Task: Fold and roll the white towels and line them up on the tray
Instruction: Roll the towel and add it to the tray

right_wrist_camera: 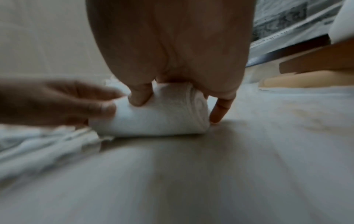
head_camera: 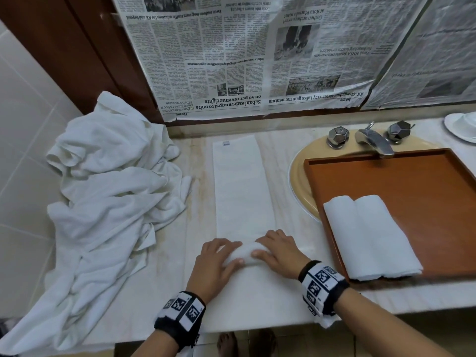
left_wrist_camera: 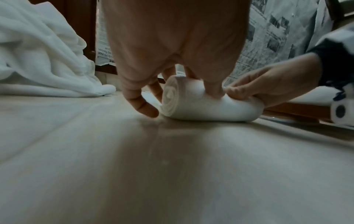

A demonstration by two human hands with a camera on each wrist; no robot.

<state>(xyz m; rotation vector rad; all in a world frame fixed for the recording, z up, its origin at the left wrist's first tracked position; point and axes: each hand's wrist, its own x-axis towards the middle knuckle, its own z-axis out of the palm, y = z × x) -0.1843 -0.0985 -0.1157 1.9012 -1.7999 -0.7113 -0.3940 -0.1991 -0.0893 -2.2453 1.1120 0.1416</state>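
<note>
A long folded white towel strip (head_camera: 240, 181) lies on the counter, running away from me. Its near end is wound into a roll (head_camera: 246, 251). My left hand (head_camera: 231, 253) grips the roll's left end and my right hand (head_camera: 268, 244) grips its right end, fingers curled over the top and thumbs on the near side. The left wrist view shows the roll (left_wrist_camera: 206, 106) with its spiral end under my left hand (left_wrist_camera: 180, 98). In the right wrist view my right hand (right_wrist_camera: 178, 106) curls over the roll (right_wrist_camera: 153, 121). Two rolled towels (head_camera: 368, 235) lie on the brown tray (head_camera: 412, 176).
A heap of loose white towels (head_camera: 110, 189) fills the counter's left side. The tray rests over a sink (head_camera: 298, 181) with a chrome tap (head_camera: 373, 140). Newspaper (head_camera: 257, 60) covers the wall behind. A white dish (head_camera: 461, 124) sits far right. The counter edge is just below my wrists.
</note>
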